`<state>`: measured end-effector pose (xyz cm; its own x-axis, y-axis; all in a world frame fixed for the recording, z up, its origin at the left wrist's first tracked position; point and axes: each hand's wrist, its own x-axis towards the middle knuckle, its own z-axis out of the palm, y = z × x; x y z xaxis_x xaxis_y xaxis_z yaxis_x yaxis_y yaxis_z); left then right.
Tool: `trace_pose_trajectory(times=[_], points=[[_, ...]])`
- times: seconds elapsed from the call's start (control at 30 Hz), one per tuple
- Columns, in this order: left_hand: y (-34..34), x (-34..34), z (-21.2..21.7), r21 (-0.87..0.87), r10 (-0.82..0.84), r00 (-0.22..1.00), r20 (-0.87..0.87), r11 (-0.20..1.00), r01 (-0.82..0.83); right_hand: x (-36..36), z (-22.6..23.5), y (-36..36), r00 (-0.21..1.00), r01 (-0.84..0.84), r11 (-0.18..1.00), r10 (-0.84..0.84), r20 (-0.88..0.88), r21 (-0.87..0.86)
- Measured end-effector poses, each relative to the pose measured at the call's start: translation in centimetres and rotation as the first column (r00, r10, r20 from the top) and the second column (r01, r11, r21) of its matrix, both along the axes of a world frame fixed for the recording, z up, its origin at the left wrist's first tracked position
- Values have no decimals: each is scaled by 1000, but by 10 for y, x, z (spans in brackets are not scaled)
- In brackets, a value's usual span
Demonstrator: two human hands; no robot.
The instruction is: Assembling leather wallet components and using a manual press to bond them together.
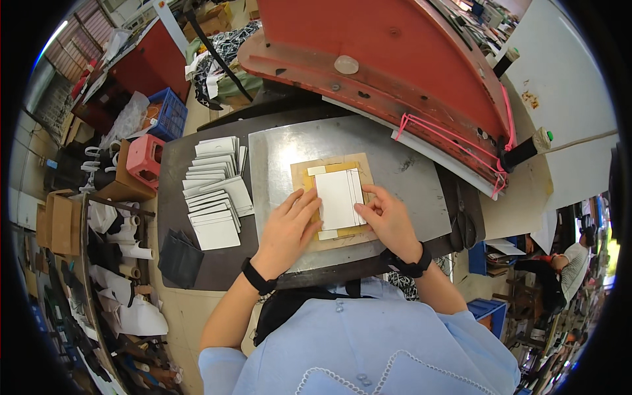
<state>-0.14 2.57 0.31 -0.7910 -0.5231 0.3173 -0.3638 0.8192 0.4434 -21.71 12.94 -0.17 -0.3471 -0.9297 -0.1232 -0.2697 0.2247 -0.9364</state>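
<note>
Workshop bench: white panel between two hands

Dark tabletop, overhung at the upper right of the frame by a red machine (pixel 382 39), carries a grey metal plate (pixel 280 158). At the centre of the frame, a white panel (pixel 337 199) lies flat over a yellow backing (pixel 342 165). Its long axis runs roughly from top to bottom of the frame, the upper end leaning slightly left.

The left hand (pixel 284 227) lies to the panel's left, loosely open, with extended fingertips at the left edge and nothing visibly gripped. The right hand (pixel 392 217) lies to its right, partly curled; the thumb rests at the lined right margin, the index finger by the same edge higher up. Whether these two pinch the panel cannot be told. The panel thus lies rightward of one hand and leftward of the other, neither clearly nearer. Farther left stand overlapping rows of white pieces (pixel 217 191).
</note>
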Motion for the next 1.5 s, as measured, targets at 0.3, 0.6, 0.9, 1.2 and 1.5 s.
trace_pose_trajectory(times=[0.3,0.6,0.9,1.2,1.5], points=[[-5,-1,-5,27,12,999,40,1000,-13,-2,-7,-4,993,4,999,-7,117,32],[-9,1,-10,51,-11,999,38,999,9,-3,-7,-5,993,-13,1000,10,120,23],[-9,1,-15,79,-4,1000,23,997,2,1,-17,-3,998,62,998,-61,24,-29],[-10,2,-14,64,-6,1000,23,998,5,4,-15,-5,997,47,999,-47,-53,-4],[-7,0,-9,-32,13,998,63,999,-11,5,-7,-5,992,27,1000,-26,-123,6]])
